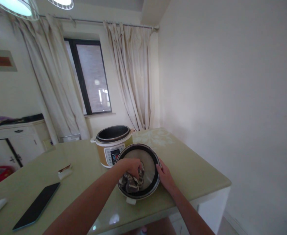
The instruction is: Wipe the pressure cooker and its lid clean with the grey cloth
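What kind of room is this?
Probably a kitchen or dining room: there's an open electric cooker on a big counter or table, and a white cabinet near the curtains.

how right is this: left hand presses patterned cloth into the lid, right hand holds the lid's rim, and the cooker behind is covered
The cooker is not covered: the head view shows it open. The rest holds: left hand pressing the patterned cloth into the lid, right hand holding its rim.
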Demonstrator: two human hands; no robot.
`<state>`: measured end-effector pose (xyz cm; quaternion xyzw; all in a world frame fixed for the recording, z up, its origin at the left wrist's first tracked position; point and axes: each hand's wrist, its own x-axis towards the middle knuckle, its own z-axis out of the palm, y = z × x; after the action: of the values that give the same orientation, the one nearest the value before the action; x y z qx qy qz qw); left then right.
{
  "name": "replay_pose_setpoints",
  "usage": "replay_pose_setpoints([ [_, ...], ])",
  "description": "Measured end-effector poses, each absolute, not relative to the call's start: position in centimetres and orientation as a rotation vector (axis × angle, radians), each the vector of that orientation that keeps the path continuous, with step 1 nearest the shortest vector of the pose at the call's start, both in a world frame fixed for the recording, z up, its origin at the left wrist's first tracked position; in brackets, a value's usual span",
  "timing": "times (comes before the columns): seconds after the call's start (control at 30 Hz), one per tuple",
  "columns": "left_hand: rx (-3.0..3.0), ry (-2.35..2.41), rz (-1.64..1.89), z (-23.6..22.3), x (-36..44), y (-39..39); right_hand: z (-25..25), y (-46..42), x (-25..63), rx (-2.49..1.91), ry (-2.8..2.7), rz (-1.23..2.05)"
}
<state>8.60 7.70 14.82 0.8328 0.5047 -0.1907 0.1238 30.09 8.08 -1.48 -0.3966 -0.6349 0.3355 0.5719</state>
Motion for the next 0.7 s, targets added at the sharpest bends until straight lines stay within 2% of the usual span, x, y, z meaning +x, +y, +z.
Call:
replay_pose_setpoints([
  [0.17,2.701,1.937,-0.023,16.0,9.3,7.8,-1.5,7.8,30.1,-0.932,-1.506,0.802],
  [0.37,2.475,2.129,0.393,12.7,12.8,7.2,-1.2,7.5,30.2,-0.927,-1.543,0.817],
  [0.5,2.437,2.051,0.410,11.8,14.7,6.5,-1.0,7.3,30.3,-0.912,-1.542,0.858],
  [0.7,2.518,1.589,0.096,11.8,13.4,5.9,-1.0,7.3,30.1,-0.843,-1.520,0.908],
])
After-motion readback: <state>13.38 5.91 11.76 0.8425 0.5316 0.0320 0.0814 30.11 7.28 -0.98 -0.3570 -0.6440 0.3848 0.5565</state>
